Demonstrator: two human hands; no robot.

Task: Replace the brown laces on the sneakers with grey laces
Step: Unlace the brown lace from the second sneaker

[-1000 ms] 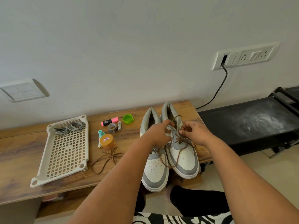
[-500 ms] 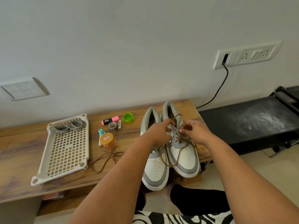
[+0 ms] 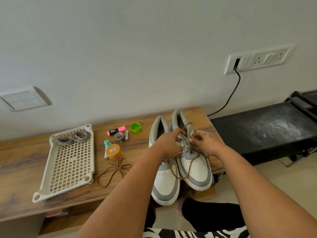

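Two grey laces [image 3: 74, 138] in tray [image 3: 51, 170]

Two white-and-grey leather sneakers [image 3: 173, 179] stand side by side at the wooden counter's [image 3: 20, 162] edge, toes overhanging. The right one keeps its thin brown lace [image 3: 186, 170], partly loosened. Coiled grey laces [image 3: 74, 138] lie apart.

Bright, even daylight, soft shadows cast under objects, edges bowed by wide-angle distortion, focus slightly softened throughout
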